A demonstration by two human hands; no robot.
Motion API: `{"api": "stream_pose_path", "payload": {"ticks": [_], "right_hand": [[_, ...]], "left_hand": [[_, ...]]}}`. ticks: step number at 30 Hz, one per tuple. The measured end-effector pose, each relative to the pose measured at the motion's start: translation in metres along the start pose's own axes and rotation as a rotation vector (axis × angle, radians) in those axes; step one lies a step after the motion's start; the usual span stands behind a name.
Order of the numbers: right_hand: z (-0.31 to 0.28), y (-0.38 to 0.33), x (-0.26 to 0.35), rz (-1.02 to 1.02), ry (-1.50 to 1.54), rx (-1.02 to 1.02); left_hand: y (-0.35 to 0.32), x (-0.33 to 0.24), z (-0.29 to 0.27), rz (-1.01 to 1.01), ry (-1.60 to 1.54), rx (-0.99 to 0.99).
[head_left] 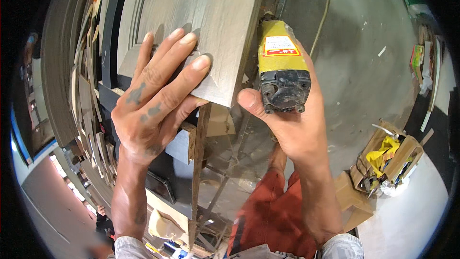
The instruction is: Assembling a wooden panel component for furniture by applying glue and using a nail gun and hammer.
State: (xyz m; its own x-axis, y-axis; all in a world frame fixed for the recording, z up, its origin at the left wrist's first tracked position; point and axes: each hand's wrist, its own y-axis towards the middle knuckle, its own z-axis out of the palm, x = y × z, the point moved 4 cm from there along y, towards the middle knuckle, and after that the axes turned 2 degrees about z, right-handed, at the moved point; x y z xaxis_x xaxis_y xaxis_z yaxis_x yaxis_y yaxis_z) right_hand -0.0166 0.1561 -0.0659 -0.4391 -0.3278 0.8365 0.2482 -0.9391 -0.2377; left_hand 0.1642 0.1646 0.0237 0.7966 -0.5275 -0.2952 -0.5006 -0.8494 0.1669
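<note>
A grey wood-grain panel (225,24) with a framed, bevelled face lies in front of me, its near right corner pointing toward me. My left hand (158,86) rests on its near end, fingers spread over the face and the thumb at the near edge. Beside the panel's right edge, my right hand (297,120) is closed around a yellow and black handheld power tool (284,62). The tool's black end faces me, with a white and red label on the yellow body. Its far end is partly hidden, so I cannot tell whether it touches the panel.
Several wood strips (86,86) stand stacked on the left. A dark phone-like slab (160,186) lies below my left hand. A cardboard box (383,163) with a yellow bag sits at the right. A cable (322,24) runs across the grey floor. Another person shows at lower left.
</note>
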Motion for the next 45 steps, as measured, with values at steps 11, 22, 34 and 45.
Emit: {"api": "stream_pose_path", "payload": {"ticks": [11,22,34,45], "right_hand": [[-0.001,-0.001,-0.002,-0.025,0.13,-0.06],[-0.09,-0.095,-0.01,-0.051,-0.559,0.133],[-0.082,-0.088,-0.007,0.338,-0.055,0.136],[-0.088,-0.084,-0.006,0.441,0.021,0.188]], "left_hand": [[0.001,-0.003,0.001,-0.038,-0.011,0.016],[-0.001,-0.001,0.0,-0.067,-0.037,-0.031],[-0.003,-0.002,0.002,-0.077,-0.043,-0.018],[-0.001,-0.002,0.001,-0.077,-0.056,-0.031]]}}
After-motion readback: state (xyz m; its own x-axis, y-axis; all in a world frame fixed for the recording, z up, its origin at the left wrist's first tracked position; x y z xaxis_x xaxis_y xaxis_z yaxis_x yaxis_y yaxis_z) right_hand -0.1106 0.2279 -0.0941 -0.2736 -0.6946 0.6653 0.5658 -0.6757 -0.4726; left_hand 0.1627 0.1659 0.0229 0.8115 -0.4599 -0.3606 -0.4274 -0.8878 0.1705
